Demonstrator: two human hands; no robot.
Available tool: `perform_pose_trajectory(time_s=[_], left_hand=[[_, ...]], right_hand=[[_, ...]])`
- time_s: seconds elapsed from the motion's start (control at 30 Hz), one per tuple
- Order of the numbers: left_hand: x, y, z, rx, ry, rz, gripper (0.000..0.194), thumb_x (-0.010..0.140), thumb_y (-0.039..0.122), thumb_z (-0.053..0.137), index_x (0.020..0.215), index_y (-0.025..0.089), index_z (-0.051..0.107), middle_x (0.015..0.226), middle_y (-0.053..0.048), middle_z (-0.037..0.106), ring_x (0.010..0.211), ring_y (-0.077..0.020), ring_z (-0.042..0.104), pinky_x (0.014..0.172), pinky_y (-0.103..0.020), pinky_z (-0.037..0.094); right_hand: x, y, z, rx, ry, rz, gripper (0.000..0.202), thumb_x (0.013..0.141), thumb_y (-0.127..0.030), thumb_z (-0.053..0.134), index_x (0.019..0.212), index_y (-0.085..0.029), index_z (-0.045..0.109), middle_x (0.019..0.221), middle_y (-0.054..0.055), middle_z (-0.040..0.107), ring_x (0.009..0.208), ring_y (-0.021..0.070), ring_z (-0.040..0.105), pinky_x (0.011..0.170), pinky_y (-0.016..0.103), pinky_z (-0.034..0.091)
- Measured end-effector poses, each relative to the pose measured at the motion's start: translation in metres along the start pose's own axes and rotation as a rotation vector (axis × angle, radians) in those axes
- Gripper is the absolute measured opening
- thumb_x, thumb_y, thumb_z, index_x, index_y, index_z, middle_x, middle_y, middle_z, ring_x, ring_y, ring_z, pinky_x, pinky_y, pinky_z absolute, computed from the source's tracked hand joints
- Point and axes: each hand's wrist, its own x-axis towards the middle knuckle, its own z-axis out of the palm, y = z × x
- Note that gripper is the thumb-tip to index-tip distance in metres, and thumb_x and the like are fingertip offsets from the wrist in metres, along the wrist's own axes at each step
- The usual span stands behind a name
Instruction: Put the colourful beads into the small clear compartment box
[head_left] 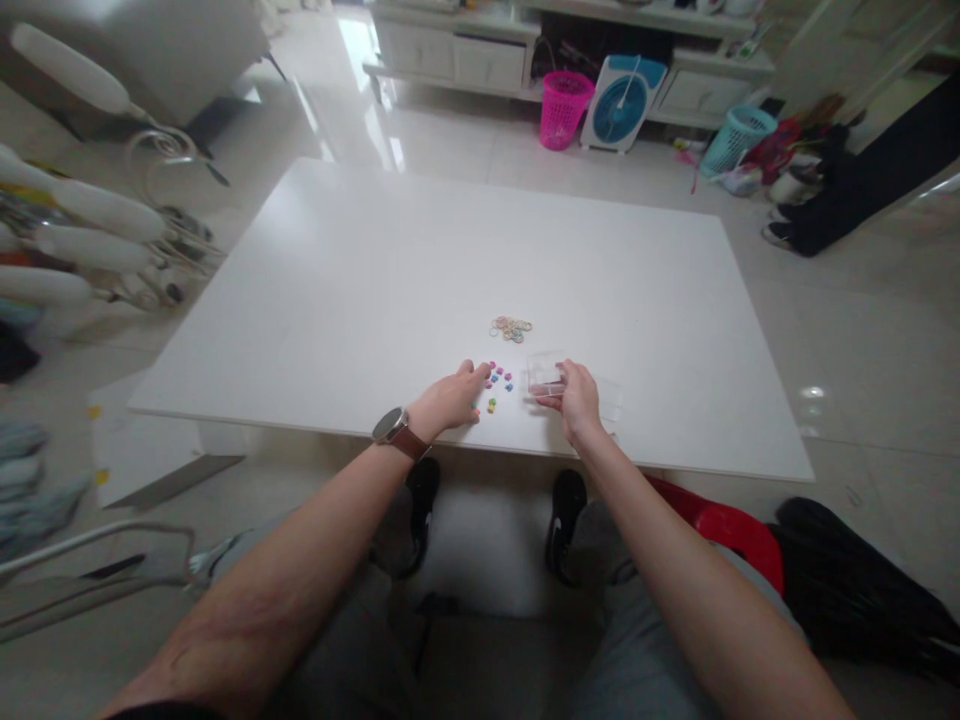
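My right hand (579, 402) grips a small clear plastic box (543, 370), tilted just above or on the white table (375, 270). My left hand (448, 398) lies at the left of a scatter of small colourful pieces (499, 371), pink, blue, yellow and green. Its thumb and fingers are apart, curving around the nearest pieces; those under the fingertips are partly hidden. Farther back lies a little heap of thin ring-shaped bands (514, 328) in pale colours. A flat clear sheet, perhaps a lid (611, 400), shows beside my right hand.
Past the table's far edge stand a pink basket (564, 108), a blue and white fan (624, 103) and a turquoise basket (739, 138). A person's dark-trousered leg (870, 180) is at the right. A red stool (739, 540) stands under the near right edge.
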Motion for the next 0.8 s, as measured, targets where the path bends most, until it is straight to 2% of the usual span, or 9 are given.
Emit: perform_pose_trajectory(time_s=[0.1,0.2,0.3,0.37,0.47,0.57,0.67,0.73,0.8], left_hand=[[0.0,-0.001,0.0,-0.035,0.02,0.008,0.061,0.079,0.021,0.073,0.132,0.019,0.042,0.126,-0.012,0.053,0.099,-0.0253,0.068,0.085,-0.035,0.053],[0.001,-0.004,0.003,-0.068,0.045,0.024,0.058,0.079,0.018,0.072,0.13,0.02,0.045,0.122,-0.011,0.056,0.103,-0.0253,0.066,0.089,-0.034,0.052],[0.003,-0.008,0.006,-0.099,0.07,0.054,0.057,0.08,0.013,0.071,0.13,0.02,0.047,0.12,-0.011,0.058,0.103,-0.0243,0.065,0.089,-0.033,0.052],[0.004,-0.011,0.007,-0.115,0.091,0.061,0.057,0.08,0.011,0.07,0.131,0.02,0.047,0.12,-0.01,0.058,0.103,-0.0235,0.065,0.088,-0.033,0.052],[0.005,-0.013,0.007,-0.129,0.128,0.054,0.06,0.078,0.012,0.074,0.131,0.02,0.048,0.121,-0.011,0.059,0.102,-0.0237,0.065,0.088,-0.033,0.052],[0.006,-0.013,0.005,-0.151,0.148,0.054,0.063,0.076,0.013,0.077,0.132,0.018,0.049,0.121,-0.012,0.059,0.101,-0.024,0.065,0.088,-0.034,0.052],[0.007,-0.014,0.002,-0.16,0.155,0.062,0.056,0.077,0.01,0.072,0.129,0.016,0.052,0.117,-0.012,0.061,0.101,-0.0235,0.065,0.09,-0.034,0.051],[0.009,-0.018,-0.001,-0.153,0.171,0.058,0.05,0.08,0.01,0.068,0.128,0.015,0.054,0.115,-0.012,0.062,0.1,-0.0232,0.065,0.091,-0.034,0.051],[0.01,-0.024,-0.005,-0.142,0.203,0.042,0.046,0.084,0.01,0.062,0.129,0.016,0.054,0.115,-0.012,0.064,0.101,-0.0225,0.065,0.093,-0.034,0.05]], right_hand=[[0.008,0.008,-0.007,-0.238,0.038,-0.09,0.025,0.091,-0.045,0.049,0.086,-0.022,0.052,0.075,-0.002,0.058,0.061,0.0149,0.063,0.05,0.024,0.051],[0.014,0.015,-0.012,-0.507,0.057,-0.166,0.027,0.093,-0.045,0.042,0.085,-0.021,0.054,0.081,0.003,0.062,0.077,0.0206,0.063,0.071,0.033,0.054],[0.013,0.017,-0.014,-0.722,0.044,-0.257,0.033,0.093,-0.046,0.041,0.098,-0.018,0.058,0.098,0.012,0.067,0.096,0.0268,0.061,0.092,0.042,0.048],[0.009,0.017,-0.014,-0.826,0.064,-0.344,0.038,0.091,-0.047,0.044,0.108,-0.016,0.058,0.113,0.018,0.065,0.109,0.0301,0.057,0.1,0.047,0.042],[0.001,0.014,-0.014,-0.954,0.121,-0.428,0.043,0.091,-0.049,0.046,0.117,-0.017,0.057,0.13,0.019,0.057,0.121,0.0341,0.048,0.103,0.054,0.036],[-0.005,0.01,-0.014,-0.979,0.118,-0.477,0.037,0.092,-0.047,0.045,0.115,-0.02,0.057,0.127,0.015,0.057,0.119,0.0332,0.047,0.1,0.055,0.037],[-0.017,0.003,-0.011,-0.904,0.02,-0.676,0.022,0.091,-0.037,0.047,0.102,-0.021,0.057,0.11,0.011,0.061,0.105,0.0275,0.052,0.095,0.046,0.042],[-0.03,-0.002,-0.007,-0.846,-0.142,-0.83,0.012,0.091,-0.029,0.048,0.096,-0.021,0.056,0.098,0.008,0.06,0.091,0.0229,0.054,0.086,0.038,0.045],[-0.048,-0.002,-0.001,-0.839,-0.373,-0.92,0.009,0.092,-0.024,0.047,0.093,-0.021,0.055,0.088,0.005,0.059,0.078,0.0191,0.054,0.076,0.032,0.045]])
